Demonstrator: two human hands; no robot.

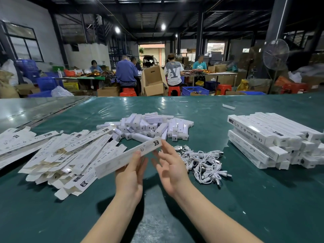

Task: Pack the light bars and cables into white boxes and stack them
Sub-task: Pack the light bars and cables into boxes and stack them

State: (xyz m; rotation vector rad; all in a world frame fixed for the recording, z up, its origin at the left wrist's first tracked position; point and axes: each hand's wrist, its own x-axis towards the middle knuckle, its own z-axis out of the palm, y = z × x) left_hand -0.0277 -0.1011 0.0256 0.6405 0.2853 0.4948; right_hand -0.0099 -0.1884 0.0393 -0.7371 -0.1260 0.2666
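White box [128,156] sits in my left hand [130,174], slanting from low on the left up to the right above the green table [245,199] — thumb on its printed face, fingers underneath. My right hand [171,165] is spread with straight fingers, gripping nothing, its index fingertip right at the box's upper end; I cannot tell whether it touches. To the left lies a loose heap of flat unfolded boxes [57,155]. Beyond my hands is the pile of light bars [149,126], and just right of my right hand the tangle of white cables [205,163]. Packed boxes [273,139] are stacked in crossed layers well off to the right
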